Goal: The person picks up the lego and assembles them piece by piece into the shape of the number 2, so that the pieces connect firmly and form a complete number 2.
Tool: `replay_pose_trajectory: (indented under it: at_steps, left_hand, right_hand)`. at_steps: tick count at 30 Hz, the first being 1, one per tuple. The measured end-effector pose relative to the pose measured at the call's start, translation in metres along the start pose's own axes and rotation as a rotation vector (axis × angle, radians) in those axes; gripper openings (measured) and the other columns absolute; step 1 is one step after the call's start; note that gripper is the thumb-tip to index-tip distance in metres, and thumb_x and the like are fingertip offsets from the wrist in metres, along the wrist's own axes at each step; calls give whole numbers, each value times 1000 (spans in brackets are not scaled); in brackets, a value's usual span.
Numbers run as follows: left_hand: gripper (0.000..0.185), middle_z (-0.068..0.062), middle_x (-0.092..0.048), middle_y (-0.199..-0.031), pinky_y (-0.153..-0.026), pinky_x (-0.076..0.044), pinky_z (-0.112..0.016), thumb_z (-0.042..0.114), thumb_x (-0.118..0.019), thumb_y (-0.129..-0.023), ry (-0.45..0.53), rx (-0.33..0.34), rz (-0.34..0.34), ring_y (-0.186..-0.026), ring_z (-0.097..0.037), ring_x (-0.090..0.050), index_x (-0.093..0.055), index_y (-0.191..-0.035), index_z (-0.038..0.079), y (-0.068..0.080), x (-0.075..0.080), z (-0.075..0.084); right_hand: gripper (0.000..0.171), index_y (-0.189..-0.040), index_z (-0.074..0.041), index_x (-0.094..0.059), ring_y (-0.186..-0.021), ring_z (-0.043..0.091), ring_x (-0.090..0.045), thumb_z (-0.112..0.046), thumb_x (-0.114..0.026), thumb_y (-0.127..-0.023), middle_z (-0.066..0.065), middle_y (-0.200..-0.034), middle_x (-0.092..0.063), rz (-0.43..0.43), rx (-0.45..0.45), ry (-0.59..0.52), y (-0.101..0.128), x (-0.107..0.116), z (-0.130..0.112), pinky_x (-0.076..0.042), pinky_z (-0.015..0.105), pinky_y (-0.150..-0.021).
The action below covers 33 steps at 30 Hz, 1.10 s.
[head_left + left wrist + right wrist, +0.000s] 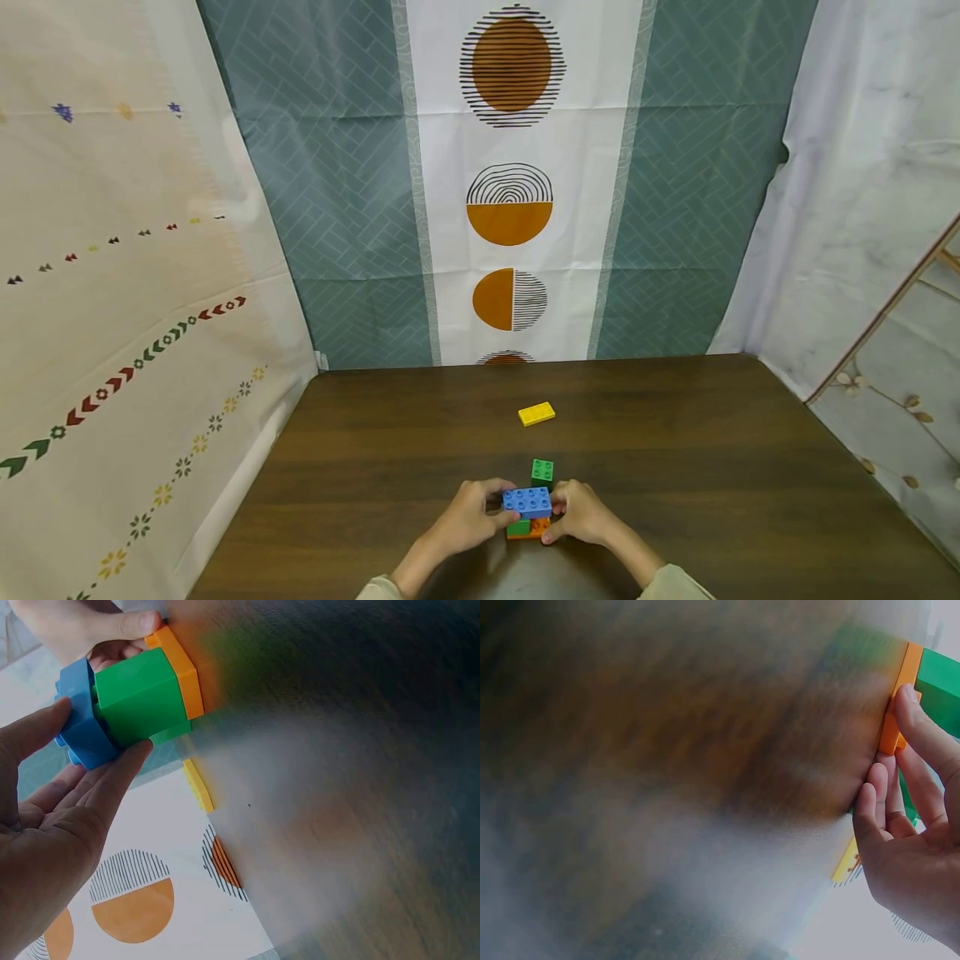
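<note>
At the left end of the blue brick (527,502), the grip of the left hand (468,518) was closed on it, thumb at the near side and fingers at the far side, so that the brick lay between them with its studs up. Directly under the blue brick stood a green block (142,690), a thin gap with green studs showing between the two in the left wrist view. Lower still beneath the blue brick was an orange plate (180,671), down on the surface (675,450). To the right of the blue brick, the grip of the right hand (587,517) pinched that plate. Just beyond the blue brick stood a smaller green brick (542,472); farther beyond it lay a yellow brick (536,414), and well behind hung a cloth (585,242) with orange circles.
</note>
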<state>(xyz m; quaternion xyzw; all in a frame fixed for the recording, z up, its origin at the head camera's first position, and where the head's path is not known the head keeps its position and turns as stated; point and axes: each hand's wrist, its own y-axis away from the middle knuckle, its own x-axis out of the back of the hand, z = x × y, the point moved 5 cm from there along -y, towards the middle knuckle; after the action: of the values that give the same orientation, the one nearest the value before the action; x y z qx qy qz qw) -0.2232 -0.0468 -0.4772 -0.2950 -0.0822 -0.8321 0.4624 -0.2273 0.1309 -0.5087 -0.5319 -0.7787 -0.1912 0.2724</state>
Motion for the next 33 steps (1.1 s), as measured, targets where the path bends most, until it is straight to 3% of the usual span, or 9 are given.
replay_pose_trajectory:
  at_steps: [15, 22, 33]
  left_hand:
    - [36, -21, -72, -111, -82, -58, -27, 16, -72, -88, -7, -4, -16, -100, -26, -71, -67, -116, -6, -2, 1, 0]
    - [38, -19, -70, -117, -85, -58, -33, 18, -71, -89, -48, -10, -25, -104, -23, -69, -66, -120, -4, -4, -1, -3]
    - [36, -17, -71, -116, -81, -57, -25, 18, -72, -88, -117, -54, -11, -102, -13, -68, -68, -119, -2, -5, -2, -2]
  right_hand:
    - [33, -82, 4, -69, -74, 17, -45, -11, -91, -64, 3, -76, -54, -3, 0, 2, -1, 0, -3, -35, 22, -61]
    - [33, -83, 5, -69, -75, 18, -45, -11, -91, -65, 4, -76, -53, -8, -1, -8, 0, 0, -3, -35, 22, -61]
    - [32, -84, 5, -69, -76, 18, -44, -11, -90, -65, 4, -77, -54, -14, 0, -26, 0, 1, 0, -35, 22, -62]
